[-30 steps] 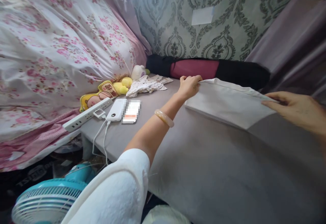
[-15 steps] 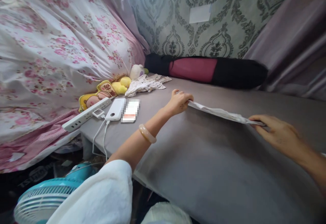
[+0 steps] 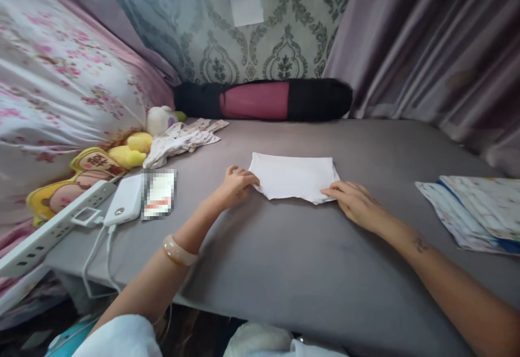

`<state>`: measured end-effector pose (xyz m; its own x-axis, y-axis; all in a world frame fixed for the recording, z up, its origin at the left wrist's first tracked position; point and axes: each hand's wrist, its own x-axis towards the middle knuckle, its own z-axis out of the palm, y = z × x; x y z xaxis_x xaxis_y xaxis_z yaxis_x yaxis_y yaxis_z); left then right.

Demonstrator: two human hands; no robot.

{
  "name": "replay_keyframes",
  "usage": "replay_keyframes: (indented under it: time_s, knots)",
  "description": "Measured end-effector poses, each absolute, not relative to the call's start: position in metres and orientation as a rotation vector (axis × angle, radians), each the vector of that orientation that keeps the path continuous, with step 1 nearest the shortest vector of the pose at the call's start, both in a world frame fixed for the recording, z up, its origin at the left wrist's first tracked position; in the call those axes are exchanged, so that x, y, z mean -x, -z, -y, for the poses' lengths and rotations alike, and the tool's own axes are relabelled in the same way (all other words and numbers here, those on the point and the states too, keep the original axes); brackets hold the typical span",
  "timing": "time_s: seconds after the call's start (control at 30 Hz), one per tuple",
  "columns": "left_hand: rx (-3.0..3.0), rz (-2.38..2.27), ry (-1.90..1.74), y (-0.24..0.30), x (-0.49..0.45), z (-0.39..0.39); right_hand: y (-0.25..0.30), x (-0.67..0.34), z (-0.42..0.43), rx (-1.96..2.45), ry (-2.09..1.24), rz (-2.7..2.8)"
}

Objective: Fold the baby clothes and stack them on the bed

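Observation:
A folded white cloth [image 3: 293, 177], probably a small garment, lies nearly flat on the grey bed sheet [image 3: 276, 259]. My left hand [image 3: 238, 185] pinches its left edge between thumb and fingers. On the other side, my right hand [image 3: 351, 201] grips the lower right corner, with the fingertips on top of the fabric. The cloth's near edge is a little wavy between the hands. Its underside is hidden.
Left lie a power strip [image 3: 60, 227], a white power bank [image 3: 125, 199] with cables, a blurred phone [image 3: 159, 194], plush toys [image 3: 136, 151] and a crumpled patterned cloth [image 3: 182, 139]. A black-and-red roll [image 3: 260, 99] rests at the wall. Folded clothes [image 3: 479, 211] sit right.
The white cloth was held up edge-on between both hands; now it lies lowered on the sheet, its top face showing. My view has turned right, bringing the folded clothes into sight.

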<state>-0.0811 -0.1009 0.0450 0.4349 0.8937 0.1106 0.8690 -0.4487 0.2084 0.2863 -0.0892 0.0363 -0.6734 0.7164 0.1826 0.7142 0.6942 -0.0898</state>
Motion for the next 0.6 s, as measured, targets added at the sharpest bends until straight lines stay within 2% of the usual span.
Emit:
replay_keyframes:
  time_s: [0.17, 0.3, 0.4, 0.6]
  knots:
    - [-2.526, -1.592, -0.222, -0.058, 0.069, 0.101, -0.049, -0.276, 0.088, 1.291, -0.137, 2.694]
    - [-2.432, -1.787, -0.369, -0.062, 0.032, 0.080, -0.052, -0.236, 0.070, 1.401, -0.131, 2.497]
    - [-2.403, -1.910, -0.491, -0.052, -0.002, 0.060, -0.043, -0.199, 0.054, 1.502, -0.080, 2.396]
    - [-2.446, -1.891, -0.339, -0.021, -0.037, 0.041, -0.018, -0.170, 0.038, 1.570, -0.091, 2.487]
